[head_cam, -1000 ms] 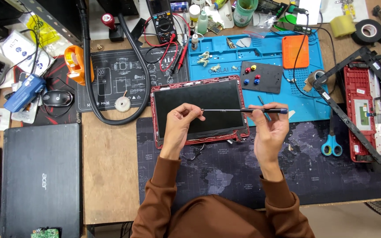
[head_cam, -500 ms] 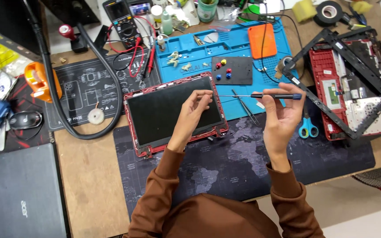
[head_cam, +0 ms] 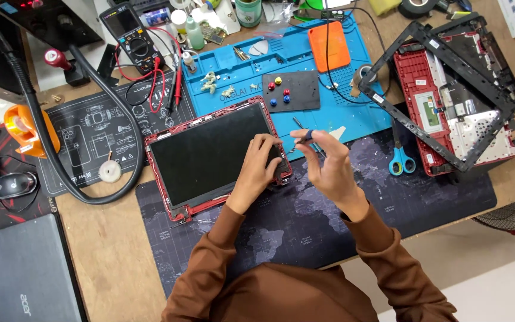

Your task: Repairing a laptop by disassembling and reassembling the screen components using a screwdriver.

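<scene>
Fingertips (head_cam: 305,138) of the right hand (head_cam: 329,170) pinch a thin screwdriver (head_cam: 303,136), closed narrowly around its dark handle near the blue band, with the tip slanting down toward the right edge of the screen panel (head_cam: 210,152). A second ago the same tool lay level in front of the person, stretched between both hands; now it is tipped toward the panel and only the right hand carries it — a sign, I judge, that work on the panel's corner is about to resume rather than the tool being looked over. The left hand (head_cam: 260,164) has come down flat onto the panel's right end, fingers curled loosely over the red frame and holding nothing, just pressing the panel steady. The panel itself lies dark face up, half on the blue work mat (head_cam: 329,95) and half on the dark desk mat (head_cam: 305,220), tilted a little against the table edge. Further out: blue-handled scissors (head_cam: 402,160) just right of the right hand, a small black tray (head_cam: 296,89) with coloured screws above the panel, an opened red laptop base (head_cam: 448,101) with its loose black bezel at far right, and a multimeter (head_cam: 131,33) at the top left.
</scene>
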